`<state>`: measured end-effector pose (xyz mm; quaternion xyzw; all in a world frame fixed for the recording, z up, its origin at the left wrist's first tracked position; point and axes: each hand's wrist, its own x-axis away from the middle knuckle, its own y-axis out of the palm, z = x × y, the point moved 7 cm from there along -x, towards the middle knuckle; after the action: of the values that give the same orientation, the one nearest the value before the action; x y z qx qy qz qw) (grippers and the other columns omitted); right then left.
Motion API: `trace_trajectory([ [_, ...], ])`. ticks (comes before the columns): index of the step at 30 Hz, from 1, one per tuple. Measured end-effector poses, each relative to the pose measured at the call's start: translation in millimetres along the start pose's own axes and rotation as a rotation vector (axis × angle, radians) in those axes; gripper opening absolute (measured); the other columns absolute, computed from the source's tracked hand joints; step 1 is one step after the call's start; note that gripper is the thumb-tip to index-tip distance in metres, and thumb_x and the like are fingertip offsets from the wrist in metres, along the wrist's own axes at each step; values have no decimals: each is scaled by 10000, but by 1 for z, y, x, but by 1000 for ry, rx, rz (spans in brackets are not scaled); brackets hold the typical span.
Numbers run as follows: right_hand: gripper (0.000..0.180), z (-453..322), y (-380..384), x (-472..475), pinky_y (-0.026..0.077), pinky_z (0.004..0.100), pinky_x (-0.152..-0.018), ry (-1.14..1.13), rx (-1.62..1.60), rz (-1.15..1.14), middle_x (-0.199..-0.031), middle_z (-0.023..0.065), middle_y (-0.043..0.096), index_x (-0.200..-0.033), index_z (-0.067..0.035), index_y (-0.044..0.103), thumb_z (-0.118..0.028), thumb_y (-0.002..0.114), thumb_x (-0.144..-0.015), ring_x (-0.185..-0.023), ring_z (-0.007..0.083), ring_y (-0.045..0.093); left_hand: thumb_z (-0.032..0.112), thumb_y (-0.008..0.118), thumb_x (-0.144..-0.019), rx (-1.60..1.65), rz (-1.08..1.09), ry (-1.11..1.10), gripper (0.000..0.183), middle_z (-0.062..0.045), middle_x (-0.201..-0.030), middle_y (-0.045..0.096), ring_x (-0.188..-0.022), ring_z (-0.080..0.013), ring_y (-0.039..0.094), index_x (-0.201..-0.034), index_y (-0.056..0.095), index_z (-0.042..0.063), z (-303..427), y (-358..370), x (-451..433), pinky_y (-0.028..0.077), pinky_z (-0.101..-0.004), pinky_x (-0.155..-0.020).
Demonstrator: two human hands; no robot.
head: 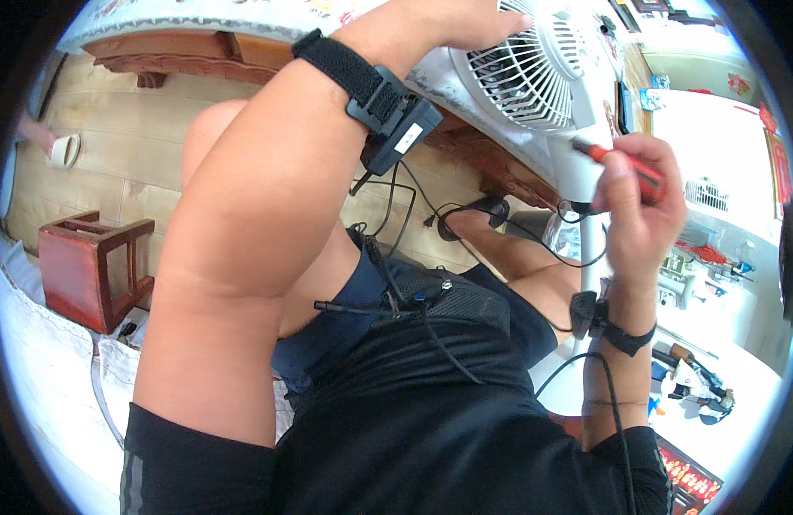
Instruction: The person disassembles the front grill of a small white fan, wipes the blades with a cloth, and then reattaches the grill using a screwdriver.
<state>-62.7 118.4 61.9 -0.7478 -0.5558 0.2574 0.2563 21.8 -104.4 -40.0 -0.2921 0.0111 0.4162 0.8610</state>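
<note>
A white electric fan [580,164] stands upright before me at the upper right, with a round wire guard [522,77] around its head. My left hand [464,22] reaches over the top of the guard. One finger lies against it, and the other fingers are cut off or hidden at the picture's upper edge. In my right hand [644,199], beside the fan's neck, is a slim red-and-black tool [628,170], blurred, its black end pointing left toward the fan. It may be a screwdriver. A thin black cord [567,261] hangs in loops near the fan's white pole [591,251].
A table with a floral cloth [197,16] and carved wooden edge [197,56] runs across the top. A red wooden stool [81,277] stands at left. Another person's slippered foot [65,149] shows far left. A white surface at right bears assorted items [696,386]. Cables hang over my lap.
</note>
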Motion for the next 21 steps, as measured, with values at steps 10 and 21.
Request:
trace_trajectory([
  [10,217,166,70,57,394,265,-506,866,-965,-3,-751,18,580,-1185,-62,620,-157,612,-990,-569,116,505,484,620,-938,92,-189,-399,685,-257,-808,723,-620,-274,677,-1139,679,-169,-31,1,-18,520,-397,-549],
  [21,467,146,86,33,395,293,-515,765,-1410,-84,-626,-5,526,-1441,-35,539,-202,508,-1005,-508,126,456,622,677,-926,242,-256,-538,607,64,-644,443,-472,-41,338,-1065,629,33,-38,10,-7,214,-240,-418],
])
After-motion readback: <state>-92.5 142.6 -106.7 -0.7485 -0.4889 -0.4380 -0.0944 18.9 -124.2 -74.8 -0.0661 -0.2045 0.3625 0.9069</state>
